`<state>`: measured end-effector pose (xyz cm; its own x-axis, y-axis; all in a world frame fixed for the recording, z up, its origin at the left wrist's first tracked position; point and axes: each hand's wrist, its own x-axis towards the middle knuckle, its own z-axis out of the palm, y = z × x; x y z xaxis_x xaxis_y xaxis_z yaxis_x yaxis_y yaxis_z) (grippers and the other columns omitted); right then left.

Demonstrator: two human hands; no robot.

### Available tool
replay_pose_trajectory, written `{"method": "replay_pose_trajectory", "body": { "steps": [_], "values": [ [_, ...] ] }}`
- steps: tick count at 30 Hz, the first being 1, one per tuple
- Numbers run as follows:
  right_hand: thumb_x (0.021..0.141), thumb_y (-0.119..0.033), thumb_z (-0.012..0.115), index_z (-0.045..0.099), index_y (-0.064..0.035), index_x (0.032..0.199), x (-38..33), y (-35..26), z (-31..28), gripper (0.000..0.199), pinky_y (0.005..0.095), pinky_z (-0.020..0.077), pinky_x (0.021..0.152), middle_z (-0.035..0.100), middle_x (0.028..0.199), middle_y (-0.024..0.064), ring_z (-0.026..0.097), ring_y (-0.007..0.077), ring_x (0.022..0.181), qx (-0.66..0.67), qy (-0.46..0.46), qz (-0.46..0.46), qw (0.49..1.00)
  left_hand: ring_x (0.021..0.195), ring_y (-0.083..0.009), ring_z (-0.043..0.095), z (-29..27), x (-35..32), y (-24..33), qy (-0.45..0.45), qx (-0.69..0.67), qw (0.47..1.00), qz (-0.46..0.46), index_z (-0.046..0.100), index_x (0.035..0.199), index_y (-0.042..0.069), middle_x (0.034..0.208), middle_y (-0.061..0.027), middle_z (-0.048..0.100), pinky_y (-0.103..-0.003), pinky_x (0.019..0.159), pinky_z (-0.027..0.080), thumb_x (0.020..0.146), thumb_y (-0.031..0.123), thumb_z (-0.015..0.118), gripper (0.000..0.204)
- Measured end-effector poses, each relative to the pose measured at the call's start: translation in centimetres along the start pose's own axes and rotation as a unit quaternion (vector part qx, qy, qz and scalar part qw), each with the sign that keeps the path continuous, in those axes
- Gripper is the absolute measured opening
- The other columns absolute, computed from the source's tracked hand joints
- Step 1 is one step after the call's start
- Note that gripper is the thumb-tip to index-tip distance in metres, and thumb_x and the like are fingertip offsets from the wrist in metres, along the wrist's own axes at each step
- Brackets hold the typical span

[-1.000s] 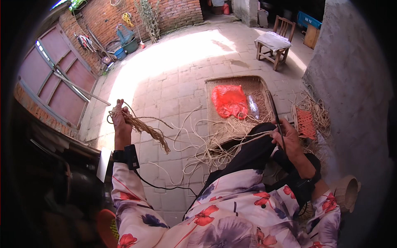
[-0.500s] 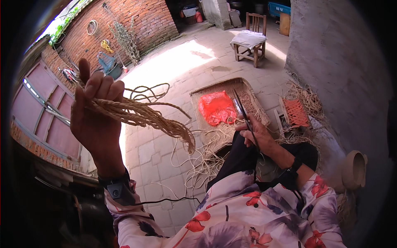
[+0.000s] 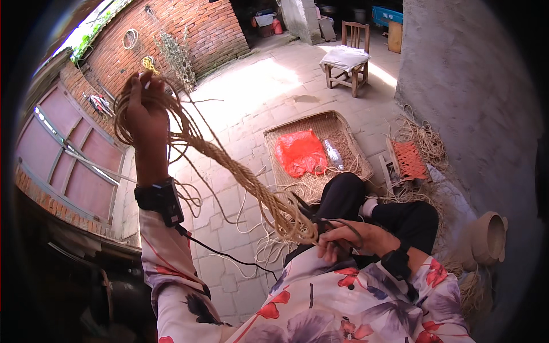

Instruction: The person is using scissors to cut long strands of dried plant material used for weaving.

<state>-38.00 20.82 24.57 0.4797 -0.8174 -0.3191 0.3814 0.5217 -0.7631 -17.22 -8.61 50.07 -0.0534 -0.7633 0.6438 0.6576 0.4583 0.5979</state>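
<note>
My left hand is raised at the left, its fingers closed on the looped end of a bundle of thin tan rope. The bundle slants down to the right across the yard, partly twisted, with a few loose strands hanging off. Near my lap my right hand pinches the lower end of that bundle. Dark scissors are also in the right hand, one handle loop round the fingers, their blades partly behind the rope.
Ahead lies a woven tray with a red plastic bag and a clear wrapped item. Loose cord tangles beside my legs. To the right are a small frame with red webbing and a clay pot. A wooden chair stands farther off.
The rope bundle is now stretched between both hands, where before it hung from my left hand alone. My right hand has come back toward my lap, taking hold of its lower end.
</note>
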Motion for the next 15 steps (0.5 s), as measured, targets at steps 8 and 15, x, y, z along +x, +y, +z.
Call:
{"method": "replay_pose_trajectory", "body": {
  "steps": [8,15],
  "values": [
    [0.076,-0.012,0.058,0.042,-0.0007,0.118,-7.2,-2.8,-5.3,0.046,0.0257,0.0485,0.053,0.057,0.075,0.0091,0.058,0.0136,0.06,-0.026,0.199,-0.241,0.95,0.066,-0.0082,0.053,-16.9,-5.2,-3.3,-0.068,0.314,0.939,-0.12,0.053,0.104,0.005,0.08,-0.0042,0.06,-0.022,0.059,0.041,0.092,0.02,0.051,0.02],
    [0.079,-0.009,0.057,0.04,-0.0013,0.115,-6.6,-5.9,-8.2,0.04,0.023,0.0473,0.051,0.055,0.073,0.0062,0.057,0.0124,0.059,-0.018,0.386,-0.384,0.839,0.079,-0.0234,0.063,-17.4,-9.0,-1.4,-0.096,0.209,0.889,-0.396,0.05,0.098,0.009,0.092,-0.0097,0.061,-0.04,0.072,0.053,0.093,0.023,0.046,0.015]
  ]
}}
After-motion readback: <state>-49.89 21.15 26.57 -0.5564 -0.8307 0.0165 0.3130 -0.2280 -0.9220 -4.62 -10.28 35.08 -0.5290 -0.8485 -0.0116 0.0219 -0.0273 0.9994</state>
